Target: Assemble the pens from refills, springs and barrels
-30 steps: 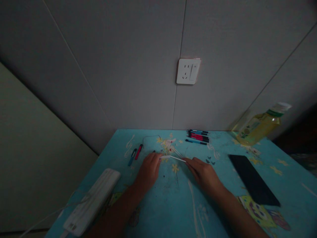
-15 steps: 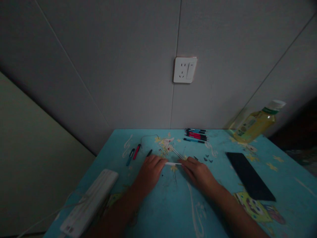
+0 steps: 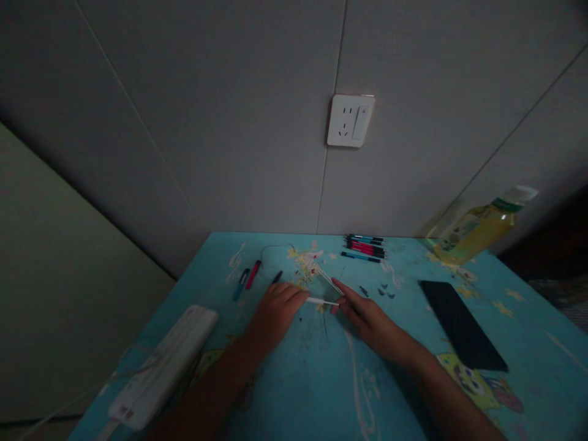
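A thin white stick (image 3: 316,300) with a narrower end spans the gap between my two hands, low over the table. My left hand (image 3: 278,307) is closed round its left part. The fingers of my right hand (image 3: 365,315) pinch the narrow end, with the index finger lifted away. Slim pale rods (image 3: 329,280) lie just beyond the right fingertips. A small black pen part (image 3: 277,277) rests behind my left hand. Farther left lie a red pen part (image 3: 253,274) and a blue pen part (image 3: 241,285).
Several blue, red and black pens (image 3: 365,248) lie in a row near the wall. Small dark pieces (image 3: 386,291) are scattered right of my hand. A black flat slab (image 3: 462,324) and a bottle of yellow liquid (image 3: 478,233) stand right; a white power strip (image 3: 165,367) lies left.
My right hand has opened out a little, its index finger rising, and the narrow end of the white stick now shows. The left hand keeps its hold. The view has shifted slightly.
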Demonstrator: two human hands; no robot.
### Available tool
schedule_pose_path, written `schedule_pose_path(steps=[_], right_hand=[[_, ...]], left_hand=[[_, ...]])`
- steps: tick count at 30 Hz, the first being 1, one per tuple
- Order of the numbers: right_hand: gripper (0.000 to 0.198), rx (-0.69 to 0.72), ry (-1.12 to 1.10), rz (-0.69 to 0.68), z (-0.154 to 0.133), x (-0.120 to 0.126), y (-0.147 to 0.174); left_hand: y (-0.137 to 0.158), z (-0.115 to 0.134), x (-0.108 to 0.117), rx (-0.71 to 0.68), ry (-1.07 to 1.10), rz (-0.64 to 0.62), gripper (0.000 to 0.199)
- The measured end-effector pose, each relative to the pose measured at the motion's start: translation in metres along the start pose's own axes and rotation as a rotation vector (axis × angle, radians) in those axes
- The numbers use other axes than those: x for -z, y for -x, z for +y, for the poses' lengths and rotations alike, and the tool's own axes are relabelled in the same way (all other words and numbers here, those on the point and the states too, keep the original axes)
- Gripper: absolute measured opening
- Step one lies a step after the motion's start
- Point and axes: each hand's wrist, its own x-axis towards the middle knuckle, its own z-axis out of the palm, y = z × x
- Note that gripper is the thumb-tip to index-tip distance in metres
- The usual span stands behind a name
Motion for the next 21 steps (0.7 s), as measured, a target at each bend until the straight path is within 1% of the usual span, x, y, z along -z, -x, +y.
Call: schedule_pose_path(steps=[4, 8, 10, 12, 14, 16, 18, 19, 21], right_hand=[[0.051, -0.019, 0.039, -0.003, 0.000, -0.002, 0.001], [0.048, -0.060, 0.123, 0.034, 0.005, -0.002, 0.001], [0.041, -0.050, 0.148, 0.046, 0.007, -0.002, 0.000], [0.031, -0.026, 0.168, 0.039, 0.010, -0.001, -0.002], [0.026, -0.015, 0.177, 0.032, 0.010, 0.000, -0.004], [0.024, -0.019, 0.167, 0.037, 0.009, 0.000, -0.005], [0.022, -0.019, 0.140, 0.041, 0.007, -0.001, -0.005], [0.022, -0.018, 0.124, 0.037, 0.006, -0.003, -0.005], [0.023, -0.017, 0.086, 0.022, 0.004, -0.008, -0.005]], left_hand=[[-0.001, -0.001, 0.000, -0.017, 0.000, -0.018, 0.021], [-0.001, -0.001, 0.001, -0.051, 0.042, -0.030, 0.022], [-0.001, -0.001, 0.001, -0.052, 0.103, -0.032, 0.022], [-0.001, -0.001, 0.002, -0.027, 0.211, -0.011, 0.022], [0.000, -0.001, 0.002, 0.075, 0.376, 0.047, 0.022], [-0.001, 0.001, 0.003, 0.256, 0.557, 0.116, 0.022], [-0.002, 0.002, 0.003, 0.437, 0.741, 0.156, 0.020], [-0.003, 0.004, 0.003, 0.499, 0.838, 0.162, 0.020], [-0.005, 0.006, 0.002, 0.562, 1.032, 0.172, 0.019]])
